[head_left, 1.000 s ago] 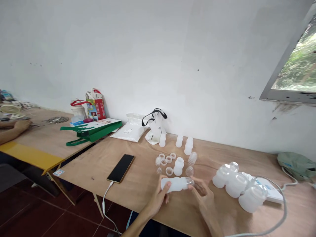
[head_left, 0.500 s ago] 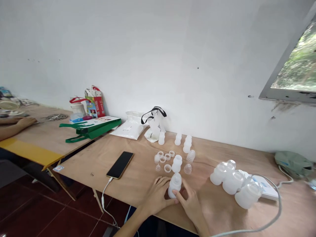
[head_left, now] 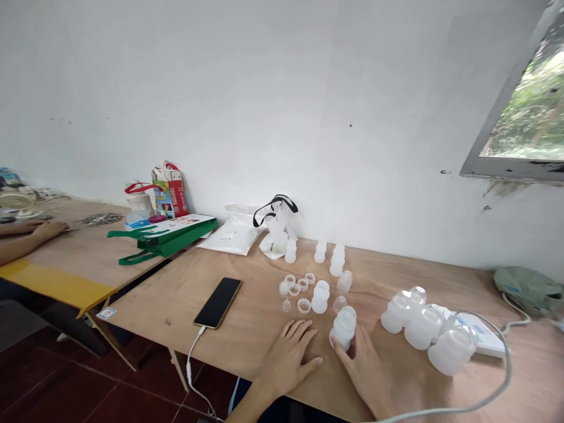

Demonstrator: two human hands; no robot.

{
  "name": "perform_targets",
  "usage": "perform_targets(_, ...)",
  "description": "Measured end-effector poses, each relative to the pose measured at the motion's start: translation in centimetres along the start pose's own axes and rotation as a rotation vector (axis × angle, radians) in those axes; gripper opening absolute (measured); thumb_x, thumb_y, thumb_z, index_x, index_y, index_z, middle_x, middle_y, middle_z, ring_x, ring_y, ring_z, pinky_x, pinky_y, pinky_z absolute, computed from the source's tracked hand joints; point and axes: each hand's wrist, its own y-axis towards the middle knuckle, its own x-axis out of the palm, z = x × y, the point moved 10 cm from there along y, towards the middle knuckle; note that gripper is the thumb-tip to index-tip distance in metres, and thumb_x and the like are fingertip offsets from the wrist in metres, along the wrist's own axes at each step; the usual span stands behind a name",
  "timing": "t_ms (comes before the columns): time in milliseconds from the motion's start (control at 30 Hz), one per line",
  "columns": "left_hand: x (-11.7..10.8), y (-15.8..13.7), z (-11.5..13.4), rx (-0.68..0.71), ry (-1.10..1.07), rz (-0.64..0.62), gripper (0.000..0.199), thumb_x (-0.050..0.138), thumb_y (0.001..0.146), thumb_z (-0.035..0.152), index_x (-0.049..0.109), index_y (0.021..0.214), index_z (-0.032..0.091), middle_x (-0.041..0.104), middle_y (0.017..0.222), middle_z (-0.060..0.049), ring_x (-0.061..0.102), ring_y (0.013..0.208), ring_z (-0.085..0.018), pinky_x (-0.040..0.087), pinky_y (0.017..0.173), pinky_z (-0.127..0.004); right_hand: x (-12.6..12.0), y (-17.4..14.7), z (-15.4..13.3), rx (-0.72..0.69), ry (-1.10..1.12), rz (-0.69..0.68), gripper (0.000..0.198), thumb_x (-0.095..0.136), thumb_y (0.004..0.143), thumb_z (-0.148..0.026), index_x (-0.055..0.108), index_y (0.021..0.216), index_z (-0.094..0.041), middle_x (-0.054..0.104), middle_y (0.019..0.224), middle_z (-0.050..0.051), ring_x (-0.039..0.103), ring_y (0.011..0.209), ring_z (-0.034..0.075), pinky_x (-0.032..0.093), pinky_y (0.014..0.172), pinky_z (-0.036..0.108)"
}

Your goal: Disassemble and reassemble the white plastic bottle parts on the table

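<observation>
In my right hand is a capped, translucent white baby bottle, gripped between thumb and fingers near the front of the table. My left hand rests on the wooden table to the left of it, fingers spread and holding nothing. Just beyond my hands stands an uncapped bottle. Beside it lie several white collar rings, a small nipple and a clear dome cap. Several finished-looking capped bottles stand together on the right.
A black phone on a white cable lies to the left. More bottle bodies, a white plastic package and a green bag are toward the wall. A grey cable curves at right. Another person's hand is at the far-left table.
The capped bottle has moved to the right in my right hand. My left hand has let go of it and now lies spread on the table.
</observation>
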Motion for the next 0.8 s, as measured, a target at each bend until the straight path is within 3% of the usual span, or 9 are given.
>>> perform_targets(100,-0.1,0.1,-0.2,-0.013,-0.006,0.013,0.050,0.064,0.099,0.048,0.055,0.143,0.026,0.049,0.155,-0.004,0.043,0.143,-0.028,0.032,0.123,-0.049,-1.6,-0.2,2.8,0.147,-0.054,-0.079,0.047,0.041,0.089,-0.068,0.056,0.106,-0.026,0.071,0.102,0.009,0.072,0.096,0.032,0.052,0.075,0.041)
perform_targets(167,-0.3,0.2,-0.2,-0.015,-0.015,0.026,0.046,0.066,0.098,0.044,0.057,0.140,0.027,0.051,0.154,-0.003,0.045,0.141,-0.027,0.033,0.122,-0.048,-2.9,-0.7,5.3,0.264,-0.107,-0.126,0.049,0.039,0.088,-0.071,0.055,0.104,-0.028,0.072,0.091,0.006,0.073,0.087,0.032,0.051,0.073,0.041)
perform_targets(267,-0.5,0.4,-0.1,-0.018,-0.025,0.035,0.044,0.068,0.097,0.040,0.059,0.138,0.026,0.053,0.152,-0.004,0.046,0.140,-0.028,0.035,0.120,-0.048,-5.5,-1.4,8.5,0.367,-0.166,-0.124,0.047,0.037,0.087,-0.074,0.050,0.094,-0.029,0.070,0.078,0.005,0.073,0.080,0.032,0.050,0.070,0.040)
perform_targets(400,-0.6,0.5,0.0,-0.023,-0.024,0.035,0.045,0.069,0.096,0.037,0.059,0.137,0.025,0.054,0.150,-0.005,0.047,0.139,-0.028,0.036,0.120,-0.050,-8.5,-2.3,11.7,0.480,-0.290,-0.125,0.054,0.026,0.088,-0.081,0.044,0.090,-0.030,0.072,0.085,0.008,0.072,0.076,0.035,0.049,0.067,0.044)
perform_targets(633,-0.6,0.5,0.2,-0.004,0.007,0.037,0.044,0.068,0.096,0.035,0.059,0.137,0.024,0.054,0.150,-0.006,0.048,0.138,-0.029,0.038,0.119,-0.050,-10.5,-2.1,13.4,0.584,-0.257,-0.119,0.056,0.036,0.083,-0.086,0.037,0.084,-0.031,0.073,0.086,0.006,0.071,0.082,0.034,0.049,0.069,0.042)
perform_targets(800,-0.5,0.4,0.3,0.010,0.016,0.044,0.043,0.065,0.098,0.037,0.058,0.138,0.024,0.054,0.151,-0.006,0.048,0.139,-0.029,0.037,0.119,-0.050,-11.0,-2.3,13.2,0.587,-0.291,-0.106,0.058,0.031,0.087,-0.085,0.039,0.072,-0.029,0.072,0.080,0.005,0.068,0.073,0.030,0.048,0.068,0.040)
